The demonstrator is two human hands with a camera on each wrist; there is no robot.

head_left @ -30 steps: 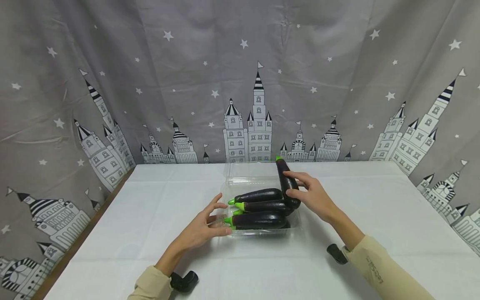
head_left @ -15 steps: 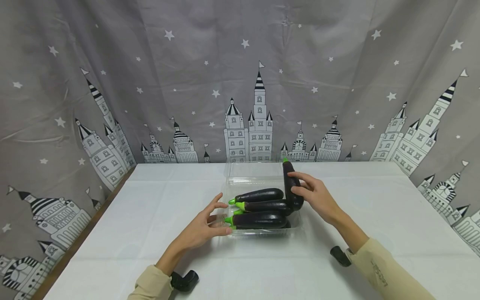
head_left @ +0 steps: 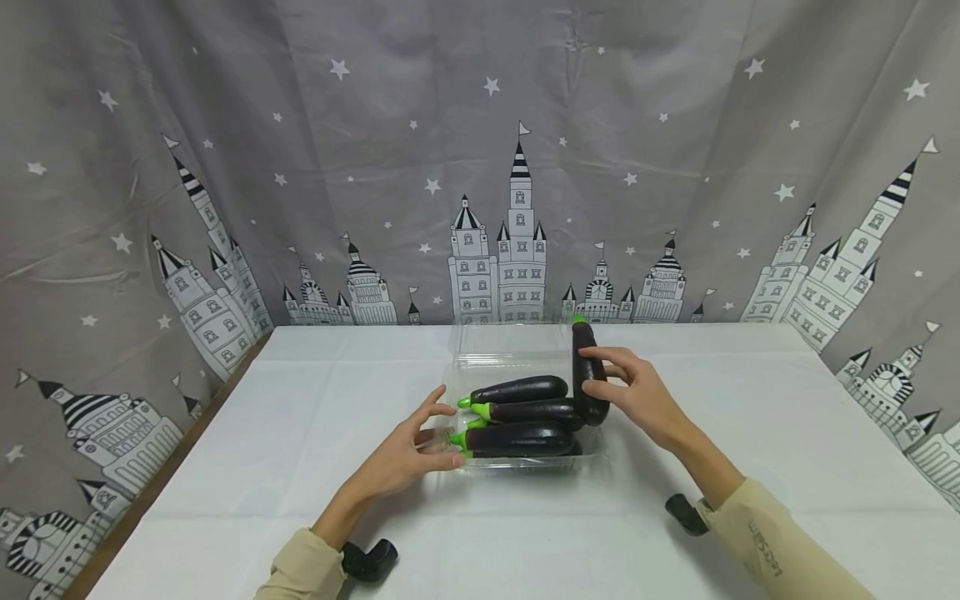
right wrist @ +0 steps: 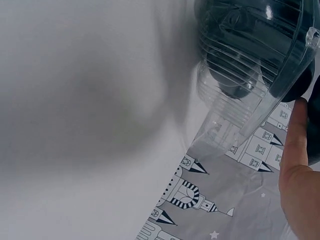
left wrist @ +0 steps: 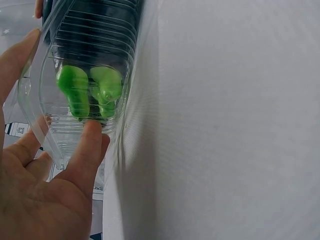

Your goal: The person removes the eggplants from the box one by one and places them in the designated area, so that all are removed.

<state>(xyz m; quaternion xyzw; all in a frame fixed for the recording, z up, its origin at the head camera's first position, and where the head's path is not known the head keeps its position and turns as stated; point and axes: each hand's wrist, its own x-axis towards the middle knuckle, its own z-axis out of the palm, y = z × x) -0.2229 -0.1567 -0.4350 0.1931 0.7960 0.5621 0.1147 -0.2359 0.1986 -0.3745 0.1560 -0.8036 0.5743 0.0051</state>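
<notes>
A clear plastic clamshell box [head_left: 517,360] stands open mid-table, holding three dark eggplants [head_left: 521,438] that lie with their green stems to the left. My right hand [head_left: 611,379] grips another eggplant [head_left: 587,371] nearly upright at the box's right end, its stem up and its lower end down among the others. My left hand [head_left: 438,429] touches the box's left end with spread, fairly straight fingers. In the left wrist view the thumb [left wrist: 87,150] presses the ribbed wall [left wrist: 55,125] beside the green stems [left wrist: 75,92]. In the right wrist view the box [right wrist: 240,65] is seen from the right end, with a finger [right wrist: 295,145] beside it.
A white cloth covers the table [head_left: 750,433], whose wooden left edge [head_left: 187,446] shows. A grey star-and-castle curtain [head_left: 480,167] hangs behind and at both sides. Black wrist camera mounts [head_left: 367,560] [head_left: 684,512] sit under both sleeves.
My right hand has swung its eggplant more upright and slightly to the right. The left hand and the box have stayed put.
</notes>
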